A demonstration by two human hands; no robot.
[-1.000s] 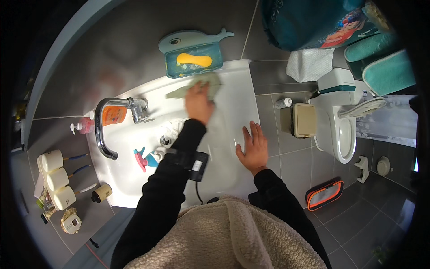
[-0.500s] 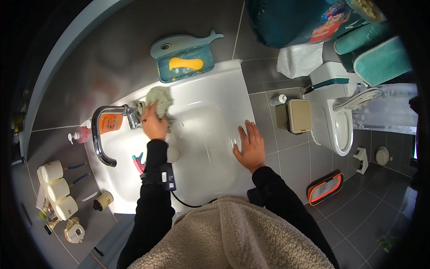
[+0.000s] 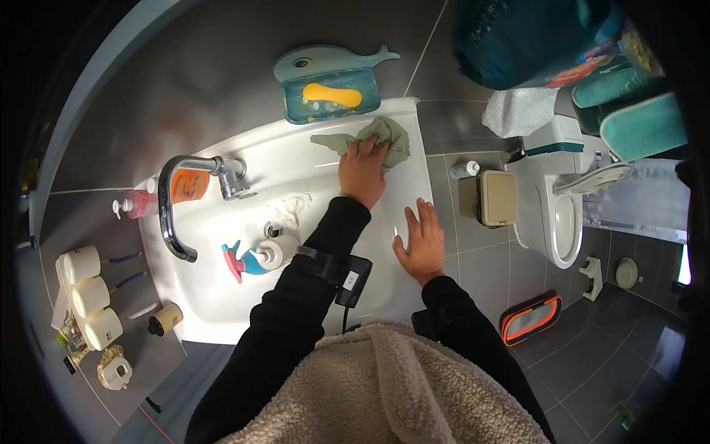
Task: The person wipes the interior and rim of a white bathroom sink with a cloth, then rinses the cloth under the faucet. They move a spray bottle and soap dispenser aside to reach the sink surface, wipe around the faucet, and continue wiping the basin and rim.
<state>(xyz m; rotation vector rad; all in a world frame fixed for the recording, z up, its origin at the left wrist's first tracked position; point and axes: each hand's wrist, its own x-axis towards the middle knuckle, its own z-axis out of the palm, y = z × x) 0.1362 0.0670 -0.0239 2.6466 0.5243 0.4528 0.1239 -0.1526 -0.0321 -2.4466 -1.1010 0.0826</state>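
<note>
the left hand (image 3: 362, 175) is pressing the green cloth (image 3: 397, 139) onto the far right corner of the sink (image 3: 211, 314), fingers slightly parting; whether they are pinching fabric, i cannot tell. the right hand (image 3: 423, 244) is lying over the sink's right rim, fingers spreading, holding nothing. the wiping is seemingly running midway: a spray bottle (image 3: 272, 254) and whitish patch (image 3: 294, 209) are occupying the sink, apparently awaiting clearing.

My left hand (image 3: 362, 174) presses palm-down above the frame's centre, fingers parted; my right hand (image 3: 423, 246) lies flat right of centre, fingers extended.
</note>
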